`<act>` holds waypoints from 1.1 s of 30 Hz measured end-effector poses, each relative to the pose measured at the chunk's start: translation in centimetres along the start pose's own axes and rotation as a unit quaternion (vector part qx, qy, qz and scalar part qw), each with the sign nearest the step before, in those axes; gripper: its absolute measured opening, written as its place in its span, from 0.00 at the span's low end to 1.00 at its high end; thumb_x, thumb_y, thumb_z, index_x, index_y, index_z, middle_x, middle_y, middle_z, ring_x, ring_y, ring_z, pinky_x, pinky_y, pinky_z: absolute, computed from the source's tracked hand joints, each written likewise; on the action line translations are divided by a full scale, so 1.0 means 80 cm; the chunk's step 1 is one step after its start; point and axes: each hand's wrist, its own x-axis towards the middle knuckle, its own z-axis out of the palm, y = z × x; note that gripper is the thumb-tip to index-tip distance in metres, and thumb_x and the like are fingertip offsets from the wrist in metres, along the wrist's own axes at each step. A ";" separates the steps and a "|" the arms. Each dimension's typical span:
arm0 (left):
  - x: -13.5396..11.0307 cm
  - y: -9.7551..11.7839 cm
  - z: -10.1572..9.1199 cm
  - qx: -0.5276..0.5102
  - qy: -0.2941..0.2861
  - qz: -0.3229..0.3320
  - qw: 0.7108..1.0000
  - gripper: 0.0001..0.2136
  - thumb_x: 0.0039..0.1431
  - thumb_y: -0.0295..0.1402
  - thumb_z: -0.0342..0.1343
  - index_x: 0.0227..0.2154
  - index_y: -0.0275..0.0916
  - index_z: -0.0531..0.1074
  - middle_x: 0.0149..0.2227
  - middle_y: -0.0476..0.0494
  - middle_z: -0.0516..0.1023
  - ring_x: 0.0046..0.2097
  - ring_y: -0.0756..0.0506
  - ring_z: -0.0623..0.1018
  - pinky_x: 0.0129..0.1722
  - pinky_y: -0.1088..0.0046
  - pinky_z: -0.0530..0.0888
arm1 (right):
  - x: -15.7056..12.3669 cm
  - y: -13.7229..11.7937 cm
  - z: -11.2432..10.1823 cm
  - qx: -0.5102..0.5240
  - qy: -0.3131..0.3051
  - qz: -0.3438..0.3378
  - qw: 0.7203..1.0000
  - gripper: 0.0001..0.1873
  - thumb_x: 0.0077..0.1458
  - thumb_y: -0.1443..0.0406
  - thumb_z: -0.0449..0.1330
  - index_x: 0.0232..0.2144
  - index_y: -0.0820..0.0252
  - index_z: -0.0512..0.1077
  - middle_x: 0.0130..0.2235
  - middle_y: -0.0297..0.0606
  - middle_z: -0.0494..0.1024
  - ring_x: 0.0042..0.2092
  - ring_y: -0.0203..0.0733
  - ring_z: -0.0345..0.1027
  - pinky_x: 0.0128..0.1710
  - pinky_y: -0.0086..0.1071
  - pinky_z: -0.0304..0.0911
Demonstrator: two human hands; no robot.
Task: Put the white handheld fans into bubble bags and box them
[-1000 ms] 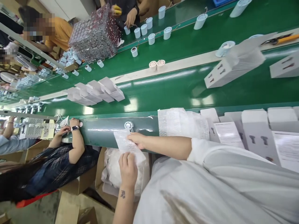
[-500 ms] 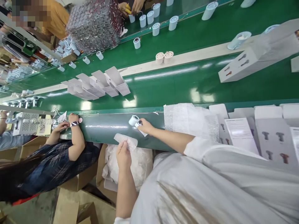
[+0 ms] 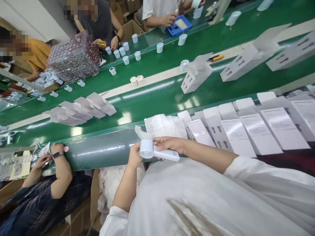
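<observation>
A pale blue hair dryer (image 3: 147, 148), with a round barrel and a straight handle, is held in front of my body. My right hand (image 3: 169, 144) wraps round its handle near the barrel, thumb on top. At the barrel's left side is my left hand (image 3: 135, 154), closed, its fingertips partly hidden behind the barrel. A translucent wrapping bag (image 3: 142, 132) sticks up behind the barrel, against my left hand. Below on the left, an open carton (image 3: 95, 193) holds many crumpled clear bags (image 3: 110, 183).
White printed boxes (image 3: 216, 127) with paper sheets stand in a row at my right. A stack of wrapping bags (image 3: 164, 126) lies beside them. More boxes (image 3: 81, 108) and dryer barrels stand along the green conveyor (image 3: 147, 101). A co-worker's arm (image 3: 60, 173) is close on the left.
My hands have come together, bringing the hair dryer nearer my body and the wrapping bag up behind its barrel. The view has swung to the right.
</observation>
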 end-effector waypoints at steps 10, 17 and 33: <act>0.023 0.037 0.064 0.021 0.095 -0.054 0.994 0.09 0.40 0.36 0.65 0.25 0.36 0.78 0.26 0.47 0.78 0.31 0.49 0.73 0.35 0.73 0.69 | -0.081 0.024 -0.060 0.028 -0.019 -0.066 0.997 0.45 0.42 0.66 0.70 0.59 0.56 0.55 0.40 0.38 0.76 0.34 0.42 0.76 0.33 0.34 0.74; 0.012 0.036 0.106 0.042 -0.057 -0.050 0.996 0.08 0.35 0.31 0.66 0.19 0.35 0.74 0.21 0.50 0.73 0.27 0.51 0.70 0.29 0.76 0.67 | -0.092 0.027 -0.058 0.040 -0.028 -0.113 0.992 0.27 0.45 0.60 0.68 0.45 0.65 0.67 0.31 0.38 0.77 0.28 0.39 0.74 0.27 0.30 0.72; -0.023 0.050 0.105 0.428 0.027 0.484 0.763 0.10 0.58 0.23 0.52 0.42 0.37 0.72 0.30 0.41 0.75 0.33 0.47 0.74 0.33 0.71 0.72 | -0.128 0.030 -0.042 0.025 0.219 -0.130 0.967 0.24 0.41 0.62 0.70 0.40 0.61 0.68 0.32 0.40 0.78 0.28 0.43 0.74 0.26 0.35 0.71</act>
